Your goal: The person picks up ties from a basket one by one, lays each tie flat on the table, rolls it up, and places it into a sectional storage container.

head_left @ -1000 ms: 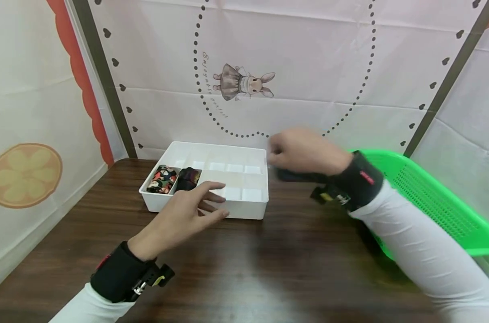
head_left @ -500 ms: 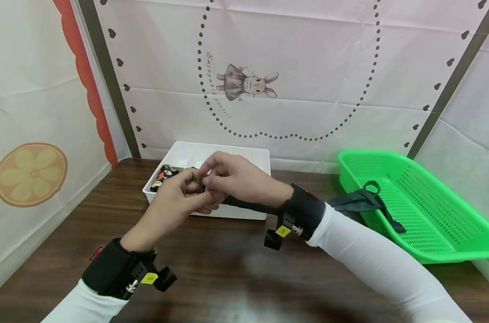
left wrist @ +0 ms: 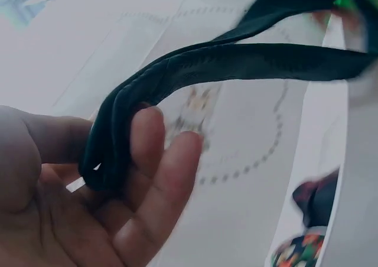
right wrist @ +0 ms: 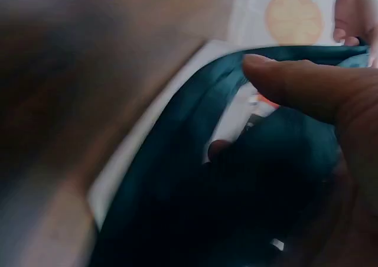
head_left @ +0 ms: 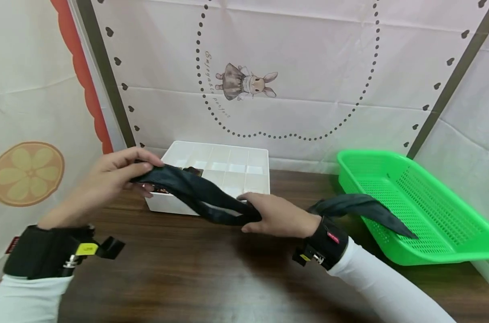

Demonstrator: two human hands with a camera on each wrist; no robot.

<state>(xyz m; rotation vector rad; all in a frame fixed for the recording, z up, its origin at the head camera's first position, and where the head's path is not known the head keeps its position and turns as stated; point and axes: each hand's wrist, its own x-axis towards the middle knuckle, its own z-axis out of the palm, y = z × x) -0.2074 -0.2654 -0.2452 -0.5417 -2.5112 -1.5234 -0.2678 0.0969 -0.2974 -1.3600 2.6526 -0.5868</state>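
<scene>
A long dark teal necktie [head_left: 196, 194] stretches between my two hands above the wooden table. My left hand [head_left: 115, 172] pinches its folded end at the left, in front of the white divided box [head_left: 228, 167]. In the left wrist view the tie [left wrist: 195, 72] loops over my fingers [left wrist: 155, 160]. My right hand [head_left: 274, 215] grips the tie lower down, near the box's front right corner. The tie's wide end [head_left: 361, 208] trails behind that wrist onto the rim of the green basket [head_left: 430, 211]. In the right wrist view the dark cloth [right wrist: 236, 190] fills the frame under my thumb [right wrist: 301, 87].
The white box has two rolled items [head_left: 192, 171] in its left compartments, partly hidden by the tie. The green mesh basket sits at the table's right edge. Printed fabric walls close off the back and sides. Bare brown tabletop [head_left: 212, 273] lies in front.
The right hand brought the tie from the basket to the left hand; then the hands moved apart, left hand going left and up, right hand sliding down along the tie.
</scene>
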